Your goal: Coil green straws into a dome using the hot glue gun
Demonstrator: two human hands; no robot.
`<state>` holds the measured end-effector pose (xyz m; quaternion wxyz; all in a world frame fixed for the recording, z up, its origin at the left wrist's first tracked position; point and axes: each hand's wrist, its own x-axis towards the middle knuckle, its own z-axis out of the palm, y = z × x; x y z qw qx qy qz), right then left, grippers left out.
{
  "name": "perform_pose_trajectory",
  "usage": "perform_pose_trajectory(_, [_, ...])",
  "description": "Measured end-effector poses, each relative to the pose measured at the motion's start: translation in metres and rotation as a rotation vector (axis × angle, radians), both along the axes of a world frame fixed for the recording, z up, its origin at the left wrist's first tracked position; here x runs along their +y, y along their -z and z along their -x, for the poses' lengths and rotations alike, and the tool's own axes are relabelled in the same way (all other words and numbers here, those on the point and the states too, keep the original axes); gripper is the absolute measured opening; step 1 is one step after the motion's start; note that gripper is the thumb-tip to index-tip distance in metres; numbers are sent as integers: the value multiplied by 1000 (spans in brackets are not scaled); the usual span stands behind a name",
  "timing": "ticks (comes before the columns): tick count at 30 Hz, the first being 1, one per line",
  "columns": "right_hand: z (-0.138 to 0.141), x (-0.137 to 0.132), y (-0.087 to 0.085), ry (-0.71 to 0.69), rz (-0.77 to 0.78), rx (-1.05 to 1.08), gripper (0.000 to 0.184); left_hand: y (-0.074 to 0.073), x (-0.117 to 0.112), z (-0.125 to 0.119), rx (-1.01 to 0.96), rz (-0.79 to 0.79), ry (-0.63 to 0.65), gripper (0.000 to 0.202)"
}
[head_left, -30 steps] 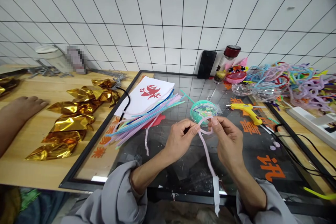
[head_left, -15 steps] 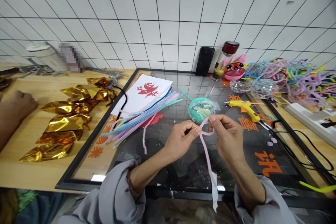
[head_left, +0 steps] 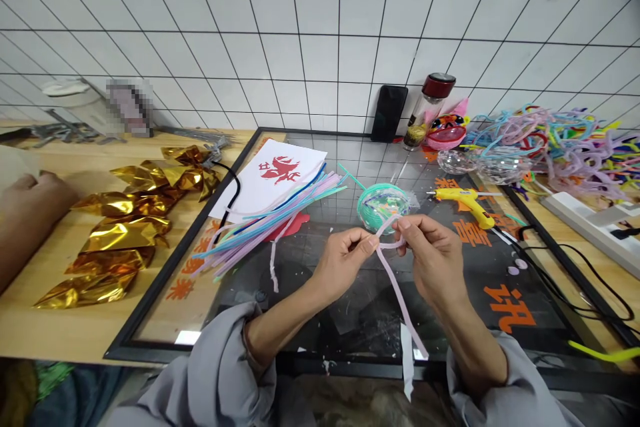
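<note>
A pale pink pipe cleaner (head_left: 399, 287) is bent into a small loop between my hands, with a long tail hanging down to the right. My left hand (head_left: 345, 257) pinches it at the crossing of the loop. My right hand (head_left: 431, 250) is closed on the loop's other side, its thumb and forefinger pressed together. Just beyond the fingers lies a round piece with a green coiled rim and clear wrap (head_left: 383, 203). To the left, a bundle of coloured pipe cleaners (head_left: 275, 223) rests partly on a white sheet (head_left: 257, 177) with a red cut-out design.
A yellow glue gun (head_left: 465, 203) with black cables lies at right, before a heap of pipe cleaners (head_left: 550, 140). A phone (head_left: 389, 113) and a glass bottle (head_left: 425, 110) stand by the wall. Gold foil pieces (head_left: 125, 233) and another person's hand (head_left: 37, 203) are at left.
The pink tail has swung right, away from the white strip at the table edge. Both hands have shifted slightly left. At left, the other person's hand now has a pale sheet beside it.
</note>
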<state>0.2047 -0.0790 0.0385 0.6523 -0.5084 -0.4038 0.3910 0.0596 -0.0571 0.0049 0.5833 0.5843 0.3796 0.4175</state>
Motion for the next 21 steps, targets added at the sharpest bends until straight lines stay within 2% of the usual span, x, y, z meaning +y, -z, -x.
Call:
perform_pose_trajectory(4, [-1,1,-3,16,-10,23,19,4,0,-1,-11,15,-6,46])
perform_pose_trajectory(7, [-4,1,-3,-31,20,5,21,6,2,0,-31,23,-21,46])
perform_pose_trajectory(10, [-8,1,1,-87,40,-77,25,6,2,0,-41,27,-26,46])
perform_pose_trajectory(15, [-11,0,9,-85,34,-242,27,5,1,0,-47,15,-1,41])
perform_pose_trajectory(21, [-8,2,12,-78,50,-214,25,2,0,-1,-39,1,12,41])
